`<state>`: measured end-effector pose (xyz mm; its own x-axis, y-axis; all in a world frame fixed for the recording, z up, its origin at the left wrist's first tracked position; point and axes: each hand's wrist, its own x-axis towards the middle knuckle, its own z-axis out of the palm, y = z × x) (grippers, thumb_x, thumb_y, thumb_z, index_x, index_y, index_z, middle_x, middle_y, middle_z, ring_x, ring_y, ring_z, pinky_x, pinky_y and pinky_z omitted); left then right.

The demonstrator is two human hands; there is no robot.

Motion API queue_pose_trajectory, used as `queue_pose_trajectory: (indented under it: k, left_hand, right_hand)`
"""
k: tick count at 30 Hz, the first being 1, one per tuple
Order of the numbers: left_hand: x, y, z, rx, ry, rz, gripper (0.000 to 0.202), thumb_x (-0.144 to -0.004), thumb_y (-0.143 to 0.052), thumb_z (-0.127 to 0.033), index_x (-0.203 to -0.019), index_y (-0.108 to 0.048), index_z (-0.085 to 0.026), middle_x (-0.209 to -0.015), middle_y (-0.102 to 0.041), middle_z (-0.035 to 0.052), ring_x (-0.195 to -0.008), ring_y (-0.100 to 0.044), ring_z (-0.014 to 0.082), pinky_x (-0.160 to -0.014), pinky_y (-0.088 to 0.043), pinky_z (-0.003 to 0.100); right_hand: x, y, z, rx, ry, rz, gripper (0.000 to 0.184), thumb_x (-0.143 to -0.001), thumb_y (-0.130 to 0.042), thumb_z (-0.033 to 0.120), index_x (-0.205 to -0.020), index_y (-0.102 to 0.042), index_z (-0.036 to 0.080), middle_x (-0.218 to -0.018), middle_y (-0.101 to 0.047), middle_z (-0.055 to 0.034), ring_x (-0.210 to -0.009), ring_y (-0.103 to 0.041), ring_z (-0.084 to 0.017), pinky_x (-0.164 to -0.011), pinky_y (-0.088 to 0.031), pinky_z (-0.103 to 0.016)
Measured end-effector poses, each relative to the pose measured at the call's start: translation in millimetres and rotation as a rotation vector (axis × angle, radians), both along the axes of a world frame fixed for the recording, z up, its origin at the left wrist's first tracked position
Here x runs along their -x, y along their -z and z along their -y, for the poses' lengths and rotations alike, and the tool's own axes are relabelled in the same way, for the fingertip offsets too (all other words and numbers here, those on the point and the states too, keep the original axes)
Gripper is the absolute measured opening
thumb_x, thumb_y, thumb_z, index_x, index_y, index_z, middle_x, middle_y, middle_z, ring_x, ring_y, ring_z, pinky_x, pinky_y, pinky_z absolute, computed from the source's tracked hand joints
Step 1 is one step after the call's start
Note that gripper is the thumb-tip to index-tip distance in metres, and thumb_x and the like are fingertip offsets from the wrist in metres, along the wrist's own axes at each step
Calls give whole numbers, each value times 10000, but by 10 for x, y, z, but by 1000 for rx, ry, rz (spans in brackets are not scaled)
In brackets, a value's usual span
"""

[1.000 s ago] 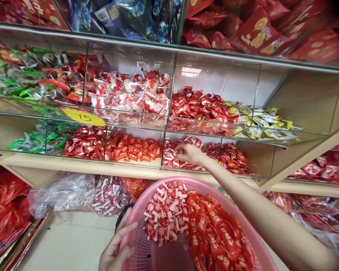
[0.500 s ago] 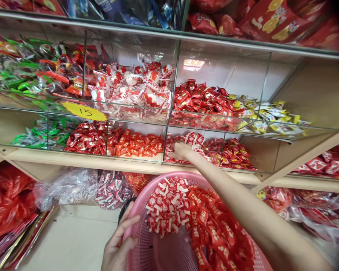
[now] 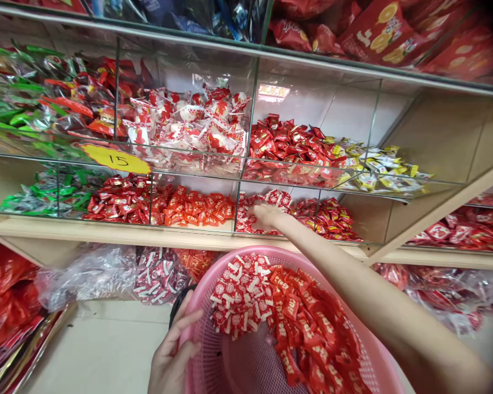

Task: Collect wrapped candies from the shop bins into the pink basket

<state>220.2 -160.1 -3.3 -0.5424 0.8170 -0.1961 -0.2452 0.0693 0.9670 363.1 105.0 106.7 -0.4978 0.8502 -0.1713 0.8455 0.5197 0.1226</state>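
Note:
My left hand [image 3: 176,342] grips the left rim of a pink plastic basket [image 3: 201,295], thumb inside and fingers along the edge. Inside the basket, red-and-white wrapped candies [image 3: 242,295] lie at the back left and orange-red wrapped candies [image 3: 308,328] fill the right side. My right hand [image 3: 266,216] reaches over the basket into a low shelf compartment. It rests among red-and-white wrapped candies [image 3: 277,198] there, fingers curled down; their tips are hidden, so I cannot make out whether they hold any.
Clear dividers split the shelf; orange-red candies [image 3: 201,208] lie left of my right hand, dark red ones [image 3: 332,216] right. A yellow price tag [image 3: 117,159] reads 15. Below the wooden shelf edge [image 3: 107,232] lie a clear plastic bag [image 3: 90,273] and a bag of purple-and-white candies [image 3: 160,273].
The view has shifted slightly, so the shelves sit a little further left. My right hand stays in the same compartment and my left hand keeps its hold on the basket.

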Motion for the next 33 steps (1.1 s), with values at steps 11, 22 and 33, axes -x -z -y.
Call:
queue_pose_trajectory:
  k: [11, 22, 33]
  left_hand:
    - [72, 52, 7, 13, 115, -14, 250, -660, -618, -222, -880, -737, -238, -1384, -490, 27, -1354, -286, 250, -1097, -215, 344]
    - [49, 42, 37, 5, 130, -7, 259, -717, -568, -176, -914, -712, -263, -1421, -441, -13, -1344, -305, 190, -1094, -207, 298]
    - [12, -7, 14, 20, 103, 20, 284, -682, -581, -158, -907, -717, -265, -1406, -463, -7, -1343, -308, 189, -1081, -235, 298]
  right_hand:
    - [-100, 96, -82, -144, -150, -88, 250, -879, -445, 182, -1020, -651, 177, -1098, -607, -120, -1035, -548, -221, -842, -411, -305]
    - [-536, 66, 542, -115, -302, -746, 237, -914, -439, 263, -1024, -627, 167, -1005, -612, -88, -947, -557, -195, -860, -419, -332]
    - [-951, 599, 1457, 811, 157, -1164, 219, -836, -538, 415, -885, -456, 218, -798, -559, 5, -662, -645, -151, -577, -523, -299]
